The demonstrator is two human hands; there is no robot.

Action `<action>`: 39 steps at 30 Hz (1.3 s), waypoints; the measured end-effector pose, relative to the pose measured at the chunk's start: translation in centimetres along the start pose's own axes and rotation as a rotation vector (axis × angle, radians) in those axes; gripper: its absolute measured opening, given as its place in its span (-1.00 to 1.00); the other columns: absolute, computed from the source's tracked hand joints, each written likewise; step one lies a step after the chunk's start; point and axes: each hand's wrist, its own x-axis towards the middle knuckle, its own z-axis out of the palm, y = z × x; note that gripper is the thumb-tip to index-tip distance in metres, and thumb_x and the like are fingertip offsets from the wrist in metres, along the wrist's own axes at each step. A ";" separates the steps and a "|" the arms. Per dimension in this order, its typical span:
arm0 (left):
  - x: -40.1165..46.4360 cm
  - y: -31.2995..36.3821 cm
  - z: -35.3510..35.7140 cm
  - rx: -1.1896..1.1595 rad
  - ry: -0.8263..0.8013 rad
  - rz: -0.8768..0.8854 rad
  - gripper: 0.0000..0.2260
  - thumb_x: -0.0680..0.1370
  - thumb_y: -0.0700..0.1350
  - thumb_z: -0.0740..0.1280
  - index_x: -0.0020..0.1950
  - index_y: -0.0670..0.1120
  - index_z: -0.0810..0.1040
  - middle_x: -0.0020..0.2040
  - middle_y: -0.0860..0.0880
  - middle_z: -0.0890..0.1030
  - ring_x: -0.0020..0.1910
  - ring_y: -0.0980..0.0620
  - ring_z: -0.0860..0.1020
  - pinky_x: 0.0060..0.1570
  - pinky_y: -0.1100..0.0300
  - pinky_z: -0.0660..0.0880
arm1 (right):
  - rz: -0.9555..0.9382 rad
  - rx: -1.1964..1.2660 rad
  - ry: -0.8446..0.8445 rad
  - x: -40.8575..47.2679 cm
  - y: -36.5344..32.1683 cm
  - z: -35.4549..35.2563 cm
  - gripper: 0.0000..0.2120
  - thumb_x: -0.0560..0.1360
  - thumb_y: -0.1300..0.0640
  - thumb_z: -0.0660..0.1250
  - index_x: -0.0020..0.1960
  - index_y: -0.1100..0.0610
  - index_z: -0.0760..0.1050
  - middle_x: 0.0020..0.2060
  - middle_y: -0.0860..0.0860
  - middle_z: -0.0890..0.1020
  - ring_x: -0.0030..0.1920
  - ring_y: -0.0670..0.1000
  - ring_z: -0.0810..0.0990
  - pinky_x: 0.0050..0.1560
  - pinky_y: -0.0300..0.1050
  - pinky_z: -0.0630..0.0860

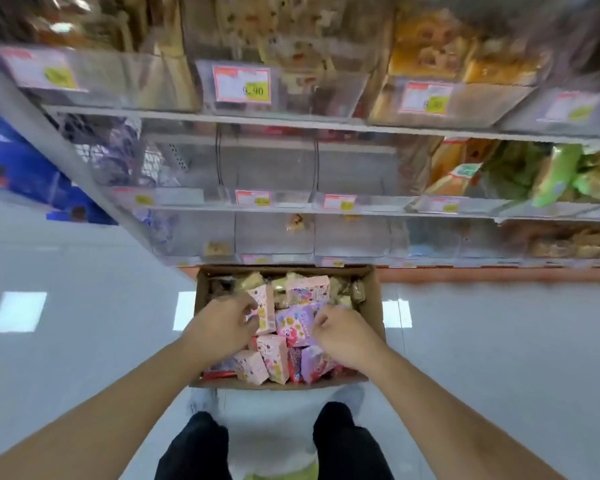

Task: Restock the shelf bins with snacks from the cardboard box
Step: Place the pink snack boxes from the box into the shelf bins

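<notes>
Matt brown cardboard box [373,299]; glossy snack packets [293,323]; clear plastic bins [274,233]; shiny floor [84,306].

Setting: retail shop aisle. Evidence: tiered shelving [291,121] directly ahead of and above both hands, fitted with clear plastic bins [274,233]. Red-and-yellow price tags [241,85] clipped to bin fronts; one reads 9.90. Packaged baked goods [465,57] in bins up and right of the hands. Glossy pale tiled floor [84,271] to either side, reflecting ceiling lights.
</notes>
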 end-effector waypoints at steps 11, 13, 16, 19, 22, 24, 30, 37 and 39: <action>11.8 -12.2 19.2 -0.129 0.083 -0.038 -0.64 0.63 0.11 0.30 0.41 0.10 0.53 0.27 0.07 0.62 0.18 0.09 0.61 0.21 0.04 0.58 | -0.170 -0.140 0.033 21.3 12.6 12.2 -0.81 0.65 -0.01 0.32 0.22 0.03 0.50 0.13 -0.02 0.58 0.16 0.05 0.57 0.19 0.00 0.53; 13.7 -15.0 22.3 -0.070 0.164 0.017 -0.59 0.63 0.07 0.34 0.48 0.07 0.51 0.43 0.08 0.52 0.43 0.07 0.46 0.43 0.13 0.43 | -0.234 -0.170 0.081 24.9 14.7 14.5 -0.71 0.64 0.01 0.33 0.34 0.03 0.48 0.18 -0.07 0.50 0.25 0.02 0.49 0.19 -0.09 0.42; 16.0 -17.9 25.7 -0.007 0.265 0.093 -0.50 0.63 0.07 0.36 0.57 0.05 0.44 0.56 0.10 0.38 0.58 0.13 0.27 0.50 0.30 0.19 | -0.389 -0.197 0.214 29.0 16.7 16.2 -0.59 0.56 -0.06 0.32 0.38 0.03 0.49 0.30 -0.08 0.47 0.37 -0.01 0.45 0.34 -0.09 0.41; 17.9 -19.4 28.3 0.016 0.319 0.158 -0.48 0.64 0.13 0.30 0.60 0.11 0.37 0.60 0.18 0.30 0.61 0.18 0.20 0.49 0.37 0.11 | -0.549 -0.241 0.324 31.3 18.0 16.8 -0.55 0.51 -0.05 0.35 0.36 0.07 0.51 0.30 -0.05 0.52 0.35 -0.03 0.48 0.39 -0.16 0.37; 19.7 -19.9 28.6 0.091 0.394 0.270 -0.48 0.65 0.17 0.26 0.62 0.16 0.33 0.62 0.16 0.28 0.62 0.14 0.20 0.54 0.25 0.16 | -0.660 -0.258 0.442 31.8 18.6 16.9 -0.63 0.54 0.05 0.46 0.33 0.06 0.55 0.25 -0.09 0.56 0.28 -0.11 0.50 0.34 -0.34 0.31; 20.2 -20.2 28.0 0.130 0.443 0.321 -0.50 0.65 0.17 0.26 0.60 0.16 0.35 0.59 0.18 0.33 0.59 0.16 0.25 0.52 0.30 0.15 | -0.700 -0.280 0.474 31.6 19.1 16.9 -0.62 0.53 0.05 0.48 0.32 0.03 0.55 0.24 -0.13 0.57 0.26 -0.15 0.49 0.32 -0.35 0.32; 17.1 -18.6 28.2 0.197 0.515 0.380 -0.51 0.64 0.16 0.28 0.58 0.15 0.39 0.54 0.21 0.41 0.52 0.19 0.35 0.44 0.28 0.25 | -0.683 -0.398 0.472 29.4 20.2 17.6 -0.54 0.50 -0.05 0.48 0.36 0.06 0.54 0.29 -0.02 0.58 0.33 0.01 0.50 0.35 -0.12 0.39; 10.3 -15.9 30.9 0.088 0.561 0.374 -0.54 0.66 0.17 0.29 0.57 0.15 0.41 0.55 0.15 0.43 0.54 0.13 0.34 0.50 0.13 0.30 | -0.572 -0.301 0.502 25.2 20.5 19.5 -0.52 0.53 0.02 0.50 0.41 0.10 0.51 0.31 0.05 0.58 0.30 0.06 0.54 0.26 -0.13 0.43; 8.7 -16.1 31.6 0.046 0.583 0.370 -0.56 0.67 0.19 0.27 0.55 0.16 0.43 0.52 0.18 0.46 0.51 0.17 0.37 0.48 0.14 0.35 | -0.534 -0.232 0.523 24.7 20.8 20.5 -0.51 0.53 0.03 0.49 0.42 0.09 0.49 0.28 0.06 0.59 0.25 0.10 0.58 0.27 0.00 0.52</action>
